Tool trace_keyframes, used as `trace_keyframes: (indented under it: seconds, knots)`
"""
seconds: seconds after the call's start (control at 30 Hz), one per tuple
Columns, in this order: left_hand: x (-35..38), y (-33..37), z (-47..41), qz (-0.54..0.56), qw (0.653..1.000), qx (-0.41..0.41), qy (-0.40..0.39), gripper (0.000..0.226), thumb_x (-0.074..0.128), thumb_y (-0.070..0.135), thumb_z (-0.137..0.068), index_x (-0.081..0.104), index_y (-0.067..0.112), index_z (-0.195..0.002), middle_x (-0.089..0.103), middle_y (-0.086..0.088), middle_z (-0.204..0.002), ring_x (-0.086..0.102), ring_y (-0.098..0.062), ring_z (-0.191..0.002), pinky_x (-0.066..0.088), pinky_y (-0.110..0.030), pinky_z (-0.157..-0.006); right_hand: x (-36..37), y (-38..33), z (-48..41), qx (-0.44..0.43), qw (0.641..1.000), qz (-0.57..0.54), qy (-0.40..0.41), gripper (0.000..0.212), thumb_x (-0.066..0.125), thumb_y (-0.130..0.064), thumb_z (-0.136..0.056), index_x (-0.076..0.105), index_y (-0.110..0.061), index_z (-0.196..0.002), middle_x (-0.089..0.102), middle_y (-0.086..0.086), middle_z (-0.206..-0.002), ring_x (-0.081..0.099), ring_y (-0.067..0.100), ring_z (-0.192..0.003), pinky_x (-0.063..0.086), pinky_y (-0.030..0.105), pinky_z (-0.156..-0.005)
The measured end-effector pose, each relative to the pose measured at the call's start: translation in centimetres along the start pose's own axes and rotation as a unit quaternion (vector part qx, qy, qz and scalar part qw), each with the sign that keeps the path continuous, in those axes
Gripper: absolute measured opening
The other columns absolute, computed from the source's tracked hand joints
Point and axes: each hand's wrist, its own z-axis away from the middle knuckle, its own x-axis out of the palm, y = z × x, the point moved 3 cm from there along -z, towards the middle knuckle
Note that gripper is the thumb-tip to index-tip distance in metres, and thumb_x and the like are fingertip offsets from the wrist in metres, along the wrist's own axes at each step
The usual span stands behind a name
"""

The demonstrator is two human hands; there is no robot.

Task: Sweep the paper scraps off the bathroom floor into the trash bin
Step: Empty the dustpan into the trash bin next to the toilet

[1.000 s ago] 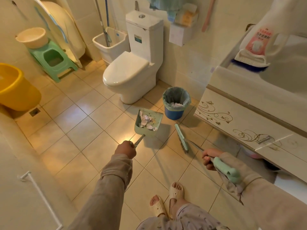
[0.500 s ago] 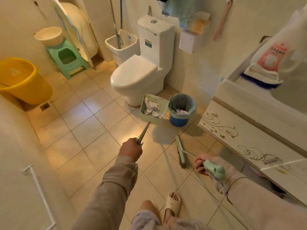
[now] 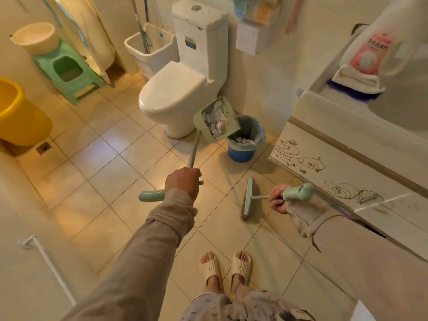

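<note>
My left hand [image 3: 184,180] grips the long handle of a pale green dustpan [image 3: 228,113]. The dustpan is raised and tilted over the left rim of the blue trash bin [image 3: 240,154], which has a grey-green liner. Several white paper scraps [image 3: 216,122] lie in the pan, slid toward its lower edge; more scraps show inside the bin. My right hand [image 3: 278,200] holds the green-handled broom [image 3: 247,198], whose head rests on the tiled floor well short of the bin.
A white toilet [image 3: 176,93] stands just left of the bin. A vanity cabinet [image 3: 347,158] runs along the right. A yellow tub [image 3: 20,117], a green stool [image 3: 67,70] with a basin and a mop sink [image 3: 150,47] sit at the left and back. My slippered feet [image 3: 225,267] are below.
The dustpan rose off the floor, swung right and tipped over the bin's rim, and the scraps slid toward its lower edge. The broom shifted slightly toward me.
</note>
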Motion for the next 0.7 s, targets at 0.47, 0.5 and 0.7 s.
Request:
trace_keyframes:
  seconds: [0.47, 0.5, 0.7]
  knots:
    - [1.3, 0.7, -0.8, -0.257, 0.958, 0.126, -0.011, 0.027, 0.044, 0.002, -0.097, 0.054, -0.005, -0.121, 0.061, -0.015, -0.112, 0.067, -0.024, -0.096, 0.057, -0.032, -0.078, 2.3, 3.5, -1.0, 0.006, 0.997, -0.072, -0.010, 0.030, 0.025, -0.002, -0.096, 0.037, -0.008, -0.069, 0.036, 0.003, -0.020, 0.030, 0.009, -0.012, 0.025, 0.005, -0.025]
    - [1.6, 0.8, -0.9, -0.273, 0.953, 0.132, -0.017, 0.028, 0.040, -0.002, -0.097, 0.052, -0.008, -0.123, 0.060, -0.017, -0.112, 0.067, -0.025, -0.095, 0.058, -0.031, -0.077, 2.3, 3.7, -1.1, 0.011, 0.997, -0.077, -0.015, 0.031, 0.026, -0.003, -0.096, 0.036, -0.009, -0.067, 0.036, 0.002, -0.021, 0.030, 0.009, -0.013, 0.024, 0.006, -0.026]
    - [3.0, 1.3, -1.1, -0.241, 0.959, 0.143, -0.043, 0.031, 0.047, 0.014, -0.098, 0.053, 0.001, -0.125, 0.057, -0.012, -0.114, 0.066, -0.020, -0.094, 0.054, -0.028, -0.076, 0.5, 4.0, -1.5, 0.034, 0.995, -0.089, -0.029, 0.035, 0.027, -0.007, -0.097, 0.032, -0.012, -0.063, 0.033, 0.000, -0.022, 0.030, 0.011, -0.013, 0.022, 0.008, -0.024]
